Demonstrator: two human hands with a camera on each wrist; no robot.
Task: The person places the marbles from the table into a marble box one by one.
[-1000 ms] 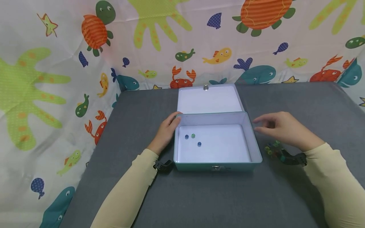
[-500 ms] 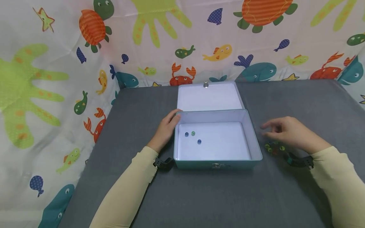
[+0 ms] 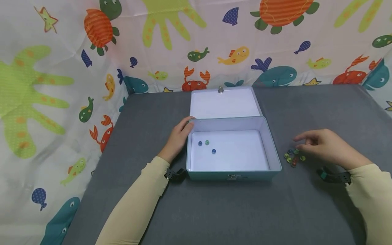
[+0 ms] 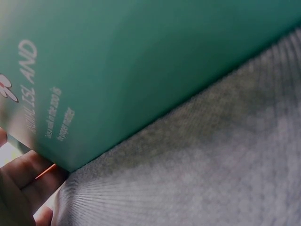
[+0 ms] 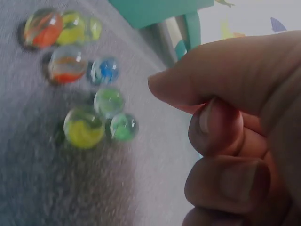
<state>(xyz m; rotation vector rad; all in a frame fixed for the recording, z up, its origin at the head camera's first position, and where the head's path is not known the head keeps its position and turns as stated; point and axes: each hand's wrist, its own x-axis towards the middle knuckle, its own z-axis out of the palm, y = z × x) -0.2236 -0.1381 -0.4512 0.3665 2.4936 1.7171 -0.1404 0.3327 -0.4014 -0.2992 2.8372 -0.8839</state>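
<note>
An open tin box [image 3: 208, 176], green outside and white inside, stands at mid-table. My left hand [image 3: 177, 139] grips its back left corner, thumb at the rim; in the left wrist view the fingers [image 4: 35, 176] lie against the green wall's end. Inside the box are two blue marbles [image 3: 213, 151] and one green marble [image 3: 207, 142]. Over a cluster of several marbles [image 3: 294, 160] right of the box hovers my right hand [image 3: 329, 148], holding nothing, its fingers loosely bent. Its wrist view shows orange [image 5: 43, 28], yellow [image 5: 83, 128], green and blue swirled marbles beside the thumb and fingers.
The box lid [image 3: 223, 103] lies back behind the box, its clasp at the far edge. A grey cloth [image 3: 232, 214] covers the table. Behind and to the left hangs a curtain [image 3: 171, 68] printed with sea animals. Dark straps [image 3: 335, 177] sit on both wrists.
My right hand has moved right, away from the box's side and over the marbles, uncovering more of the cluster. The left hand stays at the box corner.
</note>
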